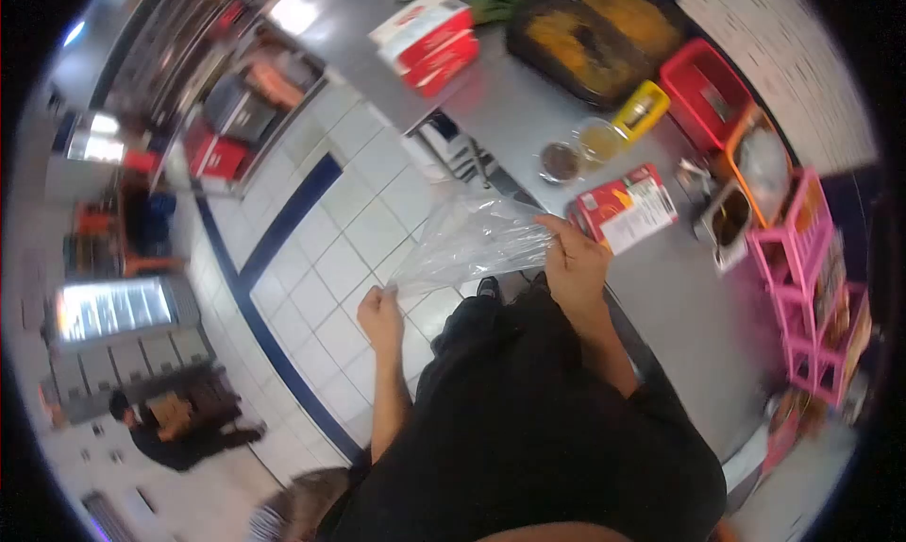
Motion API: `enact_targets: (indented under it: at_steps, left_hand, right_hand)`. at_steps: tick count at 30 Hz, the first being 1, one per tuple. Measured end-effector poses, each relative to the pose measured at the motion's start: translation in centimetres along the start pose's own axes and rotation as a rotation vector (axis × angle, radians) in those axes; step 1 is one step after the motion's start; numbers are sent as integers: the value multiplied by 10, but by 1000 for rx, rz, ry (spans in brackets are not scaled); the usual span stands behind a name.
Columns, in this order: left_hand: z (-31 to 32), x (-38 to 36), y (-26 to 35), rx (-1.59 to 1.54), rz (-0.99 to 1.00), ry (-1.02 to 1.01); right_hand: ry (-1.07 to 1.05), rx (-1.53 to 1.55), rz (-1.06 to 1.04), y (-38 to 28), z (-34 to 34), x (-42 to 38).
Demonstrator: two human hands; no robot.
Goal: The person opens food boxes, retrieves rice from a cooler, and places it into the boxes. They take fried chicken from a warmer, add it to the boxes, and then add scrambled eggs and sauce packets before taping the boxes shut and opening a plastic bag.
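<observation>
A clear plastic bag (472, 240) is stretched out in front of my body, above the tiled floor. My left hand (380, 317) pinches its lower left corner. At the other side my right hand (576, 263) grips the bag's edge, close to the counter. Just beyond the right hand, a red and white box (625, 208) lies on the steel counter (675, 306). Two small round tubs, one with dark contents (559, 162) and one with yellowish contents (598, 142), stand a little farther along.
A black tray of food (604, 37), a yellow item (642, 112), a red bin (708, 93) and pink baskets (802, 268) line the counter. Red and white cartons (427, 43) sit at its far end. Another person (179, 429) stands off to the left, near a lit display fridge (118, 308).
</observation>
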State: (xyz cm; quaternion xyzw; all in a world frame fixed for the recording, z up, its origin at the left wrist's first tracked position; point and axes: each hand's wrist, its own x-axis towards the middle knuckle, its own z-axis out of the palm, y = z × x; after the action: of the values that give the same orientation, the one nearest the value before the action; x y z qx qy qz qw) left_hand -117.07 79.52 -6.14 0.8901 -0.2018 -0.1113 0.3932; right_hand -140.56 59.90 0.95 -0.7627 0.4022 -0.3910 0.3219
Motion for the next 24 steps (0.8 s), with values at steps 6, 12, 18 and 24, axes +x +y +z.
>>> enact_targets:
  at_steps: [6,12,18,24]
  left_hand:
    - [2,-45,68,368,407,7]
    - [-10,-47,91,209,507,34]
    - [-37,-47,53,90,234,186]
    - [-31,-51,72,549,316,519]
  right_hand:
    - [-462,-28,-614,-28,40,37]
    - [-510,-386,-702,-25,55,37]
    - [-453,-569,-341,5,52,67]
    - [-545,-165,-453,-36,73,35]
